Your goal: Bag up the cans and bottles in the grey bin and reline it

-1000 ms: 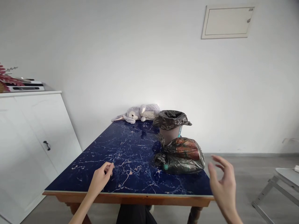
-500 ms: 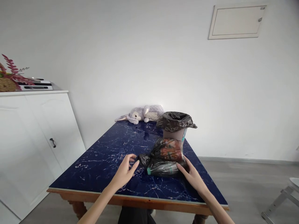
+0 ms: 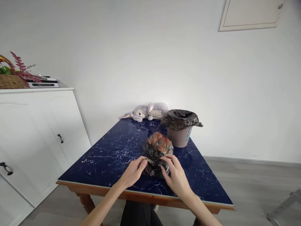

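Note:
A filled, see-through black rubbish bag [image 3: 158, 147] with orange and green contents lies on the blue marble-patterned table [image 3: 113, 153]. My left hand [image 3: 133, 172] pinches the bag's gathered neck from the left. From the right my right hand [image 3: 176, 176] holds the bag's near end with curled fingers. Behind the bag stands a small grey bin [image 3: 180, 135] lined with a black bag.
A grey plush toy [image 3: 145, 111] lies at the table's far edge against the white wall. A white cabinet [image 3: 35, 131] stands at the left with a basket of flowers [image 3: 10, 77] on top. A metal frame [image 3: 285, 204] shows at the lower right.
Both hands came in from the table's near edge and closed on the bag. The bag was turned and pulled towards me, away from the bin.

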A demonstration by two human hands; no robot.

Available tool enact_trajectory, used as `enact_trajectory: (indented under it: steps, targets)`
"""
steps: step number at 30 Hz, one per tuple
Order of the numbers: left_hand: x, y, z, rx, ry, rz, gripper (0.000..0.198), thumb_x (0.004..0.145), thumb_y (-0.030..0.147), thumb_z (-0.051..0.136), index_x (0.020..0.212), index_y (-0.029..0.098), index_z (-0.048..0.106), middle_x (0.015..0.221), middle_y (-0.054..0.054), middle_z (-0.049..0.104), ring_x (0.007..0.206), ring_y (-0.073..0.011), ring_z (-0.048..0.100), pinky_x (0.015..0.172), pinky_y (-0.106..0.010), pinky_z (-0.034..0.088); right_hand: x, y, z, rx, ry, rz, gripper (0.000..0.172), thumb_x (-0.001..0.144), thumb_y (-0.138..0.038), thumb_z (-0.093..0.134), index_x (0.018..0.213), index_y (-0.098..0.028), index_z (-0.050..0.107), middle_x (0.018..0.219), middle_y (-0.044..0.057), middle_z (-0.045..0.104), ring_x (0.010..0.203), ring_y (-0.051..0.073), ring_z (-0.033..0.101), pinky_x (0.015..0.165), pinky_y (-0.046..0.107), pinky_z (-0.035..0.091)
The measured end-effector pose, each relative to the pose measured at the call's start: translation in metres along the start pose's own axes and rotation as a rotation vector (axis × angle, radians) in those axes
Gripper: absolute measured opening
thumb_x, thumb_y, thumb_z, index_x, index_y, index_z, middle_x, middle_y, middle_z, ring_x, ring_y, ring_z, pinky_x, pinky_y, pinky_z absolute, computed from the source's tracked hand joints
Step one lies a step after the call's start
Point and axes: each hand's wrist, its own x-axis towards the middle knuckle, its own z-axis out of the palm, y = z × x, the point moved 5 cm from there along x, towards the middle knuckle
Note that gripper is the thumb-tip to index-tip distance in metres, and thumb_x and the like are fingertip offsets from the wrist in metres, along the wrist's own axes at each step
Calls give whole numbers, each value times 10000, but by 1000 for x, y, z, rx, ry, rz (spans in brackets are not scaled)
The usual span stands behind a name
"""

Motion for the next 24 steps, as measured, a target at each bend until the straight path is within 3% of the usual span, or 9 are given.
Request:
enact_trajectory:
  steps: [2,4,7,10,14,18,21,24]
  targets:
    - [-2,-3,0,-95,47,-29,668,1109,580,161,1209,244,730,1019,-80,782,952,-247,722,863,-361,557,2,-2,6,-49,-28,-15,370,987,-178,534,1342,-270,581,1289,140,576,1187,326,606,1002,504,559]
    - [-1,-7,2,-122,91,-23,726,1114,551,92,1126,230,743,1012,-91,772,960,-245,711,882,-364,549,4,3,13,-91,-43,-21,411,911,-93,543,1282,-261,600,1238,134,566,1133,331,600,956,515,570]
    - [2,-10,9,32,179,57,487,1105,532,318,1137,239,706,1046,-92,734,980,-252,690,908,-371,538,7,11,19,-110,-72,-25,433,821,-12,537,1174,-253,609,1174,117,566,1093,324,585,926,500,566]
    - [5,-7,18,247,257,166,302,1036,438,539,1244,241,635,1116,-98,686,1007,-261,671,902,-383,527,10,12,19,-72,-96,-31,335,846,-14,536,1079,-249,589,1124,95,581,1056,294,586,910,448,552]
    - [13,1,27,499,245,207,165,1037,357,543,1054,234,651,924,-50,692,873,-247,663,821,-381,462,15,8,13,-1,-100,-37,136,972,-136,541,1037,-254,562,1077,79,597,1003,266,602,897,401,528]
    - [14,11,23,590,272,225,192,1050,312,501,914,230,609,776,-15,676,744,-211,658,757,-360,403,17,9,2,16,-49,16,53,994,-203,550,1004,-255,549,1025,61,622,980,260,613,902,388,497]
    - [10,1,12,498,354,121,218,1024,332,526,830,238,560,725,-5,667,708,-203,660,746,-346,411,13,18,-10,34,27,88,23,994,-246,536,972,-250,538,979,54,623,940,250,612,863,369,481]
    - [6,-27,1,344,388,-64,247,999,374,535,788,246,533,669,4,648,639,-198,656,638,-307,417,4,36,-23,71,135,223,64,975,-293,549,934,-248,527,919,40,607,869,232,594,792,347,478]
